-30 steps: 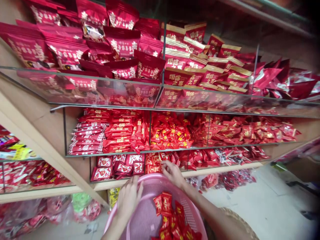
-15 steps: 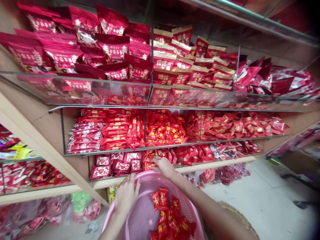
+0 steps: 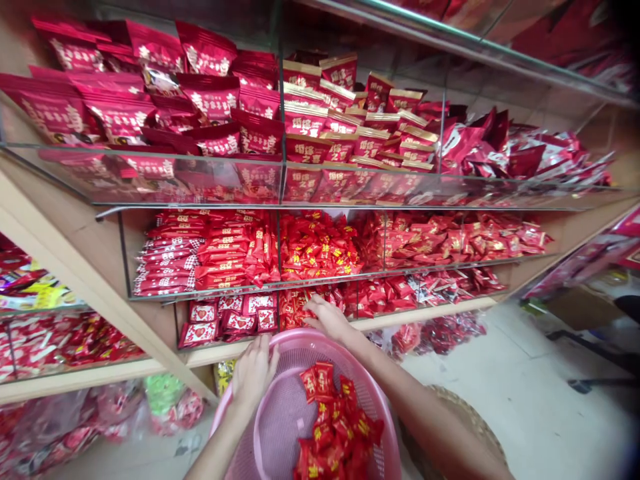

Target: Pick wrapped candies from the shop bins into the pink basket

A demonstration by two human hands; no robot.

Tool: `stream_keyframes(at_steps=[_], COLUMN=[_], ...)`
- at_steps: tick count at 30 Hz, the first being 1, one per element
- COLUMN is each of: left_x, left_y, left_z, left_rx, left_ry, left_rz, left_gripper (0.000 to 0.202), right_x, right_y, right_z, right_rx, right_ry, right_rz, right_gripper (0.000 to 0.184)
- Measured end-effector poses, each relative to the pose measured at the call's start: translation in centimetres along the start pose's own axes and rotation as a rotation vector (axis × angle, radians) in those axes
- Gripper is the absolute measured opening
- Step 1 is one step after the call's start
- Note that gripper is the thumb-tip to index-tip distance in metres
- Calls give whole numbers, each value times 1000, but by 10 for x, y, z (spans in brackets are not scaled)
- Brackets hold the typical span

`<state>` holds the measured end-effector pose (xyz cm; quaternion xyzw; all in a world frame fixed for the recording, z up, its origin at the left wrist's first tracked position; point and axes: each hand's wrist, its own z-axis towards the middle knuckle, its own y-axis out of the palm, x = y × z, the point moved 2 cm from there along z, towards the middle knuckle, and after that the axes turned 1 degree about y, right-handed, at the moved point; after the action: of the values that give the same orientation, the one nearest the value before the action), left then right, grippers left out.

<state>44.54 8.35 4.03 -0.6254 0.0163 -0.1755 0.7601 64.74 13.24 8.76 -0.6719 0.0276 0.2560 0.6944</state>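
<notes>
My left hand [image 3: 253, 375] grips the far rim of a round pink plastic basket [image 3: 280, 427] held low in front of me. A heap of small red wrapped candies [image 3: 336, 427] lies in the basket's right half. My right hand [image 3: 327, 318] reaches over the rim into the lowest glass-fronted bin, fingers curled down among red candy packets [image 3: 295, 310]. What those fingers hold is hidden.
Wooden shelves hold glass-fronted bins of red sweets: large red bags [image 3: 210, 113] on top, loose candies [image 3: 320, 247] in the middle row, heart-printed packets [image 3: 220, 320] lowest. A slanted wooden divider [image 3: 75, 280] stands at left. Bagged goods lie on the pale floor [image 3: 525, 400].
The view has drifted right and up slightly. My right hand has pushed a little further into the lowest bin. The left hand has kept its hold on the basket rim.
</notes>
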Motion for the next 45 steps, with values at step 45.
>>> stream_keyframes(at_steps=[45], left_x=[9], left_y=[-3], left_z=[2], left_rx=[-215], left_ry=[-116], left_rz=[-27], left_gripper=[37], right_x=[8], right_y=[7], right_z=[33], right_rx=[-97], right_ry=[75], right_rz=[-194], right_gripper=[42])
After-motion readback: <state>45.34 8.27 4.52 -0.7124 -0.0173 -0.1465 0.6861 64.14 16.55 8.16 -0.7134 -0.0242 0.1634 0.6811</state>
